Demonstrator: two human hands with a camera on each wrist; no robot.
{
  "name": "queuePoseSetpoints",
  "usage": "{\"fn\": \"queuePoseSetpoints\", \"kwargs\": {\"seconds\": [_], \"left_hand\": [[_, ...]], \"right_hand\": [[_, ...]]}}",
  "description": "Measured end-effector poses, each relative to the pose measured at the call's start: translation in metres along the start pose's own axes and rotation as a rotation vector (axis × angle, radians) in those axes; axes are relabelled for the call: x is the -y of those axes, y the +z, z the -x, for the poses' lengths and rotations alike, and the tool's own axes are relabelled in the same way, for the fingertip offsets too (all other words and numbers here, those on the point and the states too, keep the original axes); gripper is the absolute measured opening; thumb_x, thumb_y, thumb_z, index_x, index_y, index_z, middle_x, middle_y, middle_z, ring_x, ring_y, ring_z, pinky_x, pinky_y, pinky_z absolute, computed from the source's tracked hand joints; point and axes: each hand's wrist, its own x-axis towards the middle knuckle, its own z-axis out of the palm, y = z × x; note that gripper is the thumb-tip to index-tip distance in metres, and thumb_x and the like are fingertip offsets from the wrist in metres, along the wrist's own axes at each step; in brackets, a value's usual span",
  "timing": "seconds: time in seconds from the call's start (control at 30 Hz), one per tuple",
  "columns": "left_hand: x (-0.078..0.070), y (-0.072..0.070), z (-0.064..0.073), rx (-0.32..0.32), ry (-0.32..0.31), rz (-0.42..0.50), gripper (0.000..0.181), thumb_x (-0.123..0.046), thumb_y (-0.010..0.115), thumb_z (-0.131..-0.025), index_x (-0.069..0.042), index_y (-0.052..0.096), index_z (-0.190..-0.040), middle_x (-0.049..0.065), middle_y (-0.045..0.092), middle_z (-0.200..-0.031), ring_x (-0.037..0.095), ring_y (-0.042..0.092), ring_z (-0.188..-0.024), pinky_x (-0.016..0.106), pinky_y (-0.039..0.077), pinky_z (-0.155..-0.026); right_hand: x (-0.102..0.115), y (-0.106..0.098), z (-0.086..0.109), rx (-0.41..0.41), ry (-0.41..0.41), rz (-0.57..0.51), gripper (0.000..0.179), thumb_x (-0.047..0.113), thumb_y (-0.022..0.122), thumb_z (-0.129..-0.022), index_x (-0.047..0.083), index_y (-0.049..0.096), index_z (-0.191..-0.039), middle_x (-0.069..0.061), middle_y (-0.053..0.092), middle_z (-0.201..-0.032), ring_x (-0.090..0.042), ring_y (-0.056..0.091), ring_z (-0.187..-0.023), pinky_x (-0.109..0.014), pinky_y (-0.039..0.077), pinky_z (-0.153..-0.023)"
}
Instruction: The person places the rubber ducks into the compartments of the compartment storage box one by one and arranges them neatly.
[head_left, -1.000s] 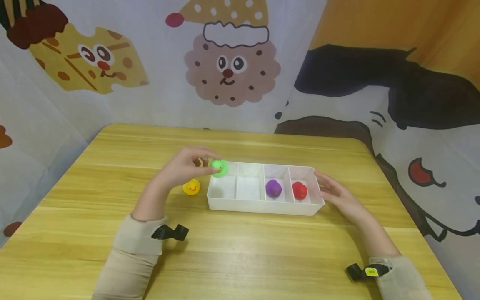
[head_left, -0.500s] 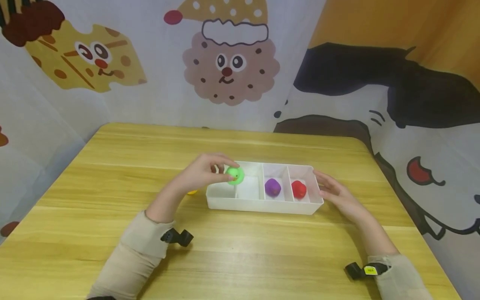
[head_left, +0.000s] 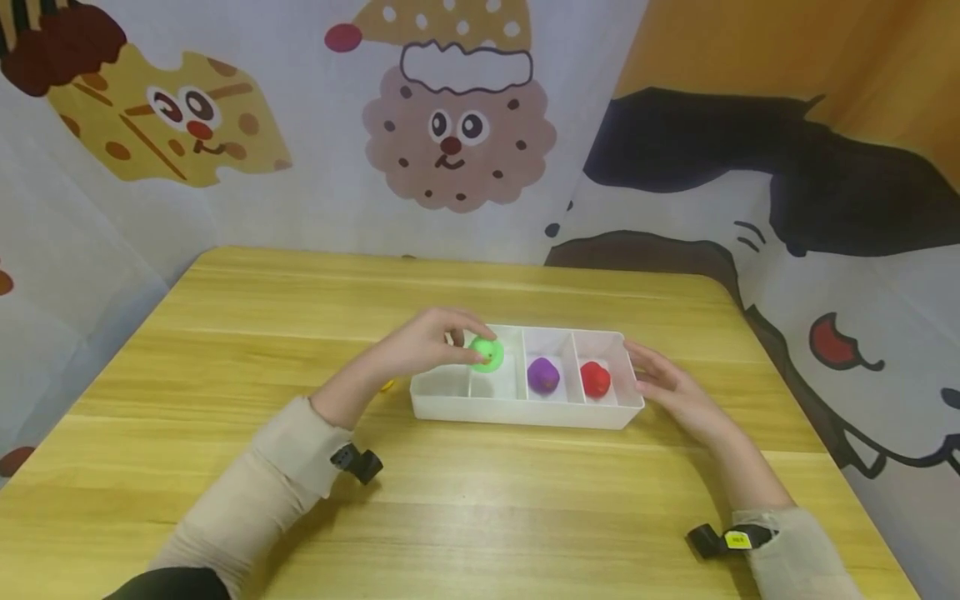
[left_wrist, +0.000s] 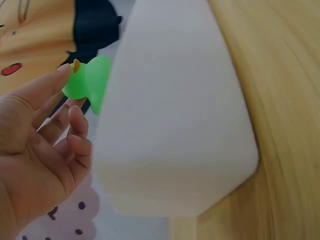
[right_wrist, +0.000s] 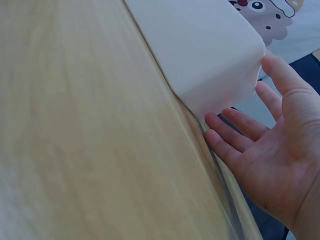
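Observation:
Between the thumb and fingers of my left hand (head_left: 427, 342) a green rubber duck (head_left: 490, 356) is pinched, held over the second compartment from the left of a white divided box (head_left: 525, 413). The left wrist view shows the duck's orange beak (left_wrist: 76, 65) by the thumb tip. A purple toy (head_left: 543, 376) and a red toy (head_left: 596, 380) lie in the two right-hand compartments. My right hand (head_left: 671, 387) rests at the box's right end; in the right wrist view its relaxed, spread fingers (right_wrist: 239, 131) touch the end wall.
A yellow duck (head_left: 387, 386) sits left of the box, mostly hidden behind my left wrist. Everything stands on a wooden table (head_left: 480, 500). Behind its far edge hangs a printed cartoon curtain (head_left: 300, 208).
My left hand has carried the green duck rightward, from the box's left corner to over the second compartment, and now covers most of the yellow duck. The right hand has stayed put.

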Motion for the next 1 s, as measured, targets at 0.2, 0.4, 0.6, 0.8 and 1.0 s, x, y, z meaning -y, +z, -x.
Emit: {"fn": "queuePoseSetpoints", "kwargs": {"seconds": [0.2, 0.4, 0.6, 0.8, 1.0], "left_hand": [[0.004, 0.005, -0.011, 0.046, -0.031, -0.029, 0.028, -0.018, 0.076, -0.083, -0.016, 0.072, -0.111, -0.004, 0.063, -0.117, 0.017, 0.059, -0.082, 0.032, 0.051, -0.069], [0.006, 0.009, -0.017, 0.073, -0.048, -0.033, 0.028, -0.012, 0.077, -0.081, -0.013, 0.072, -0.109, -0.002, 0.064, -0.115, 0.018, 0.06, -0.078, 0.031, 0.052, -0.067], [0.012, 0.013, -0.022, 0.105, -0.047, -0.053, 0.029, -0.012, 0.077, -0.081, -0.012, 0.072, -0.11, -0.001, 0.065, -0.114, 0.016, 0.057, -0.067, 0.029, 0.051, -0.062], [0.017, 0.016, -0.027, 0.108, -0.037, -0.09, 0.03, -0.013, 0.078, -0.08, -0.011, 0.072, -0.109, 0.001, 0.066, -0.115, 0.014, 0.051, -0.057, 0.027, 0.048, -0.056], [0.022, 0.018, -0.029, 0.122, -0.024, -0.089, 0.03, -0.012, 0.079, -0.079, -0.01, 0.072, -0.108, -0.001, 0.067, -0.107, 0.015, 0.055, -0.064, 0.028, 0.05, -0.063]], "right_hand": [[-0.001, 0.0, 0.001, -0.002, -0.001, -0.006, 0.057, 0.01, 0.052, -0.099, 0.01, 0.027, -0.151, -0.025, 0.03, -0.149, -0.016, 0.046, -0.121, -0.017, 0.038, -0.092], [-0.002, 0.0, 0.0, -0.007, -0.01, 0.002, 0.057, 0.01, 0.052, -0.099, 0.009, 0.028, -0.151, -0.026, 0.031, -0.148, -0.007, 0.047, -0.117, -0.017, 0.037, -0.093], [-0.001, 0.0, 0.0, -0.012, -0.013, -0.001, 0.057, 0.01, 0.052, -0.099, 0.008, 0.028, -0.15, -0.027, 0.031, -0.147, -0.006, 0.048, -0.116, -0.017, 0.038, -0.093], [-0.001, 0.001, 0.0, -0.015, -0.021, -0.024, 0.057, 0.009, 0.053, -0.098, 0.008, 0.029, -0.15, -0.029, 0.031, -0.147, -0.003, 0.047, -0.116, -0.017, 0.038, -0.093], [0.001, 0.001, -0.001, -0.013, -0.015, -0.03, 0.057, 0.01, 0.053, -0.098, 0.008, 0.029, -0.15, -0.028, 0.03, -0.147, -0.004, 0.047, -0.116, -0.016, 0.037, -0.093]]}}
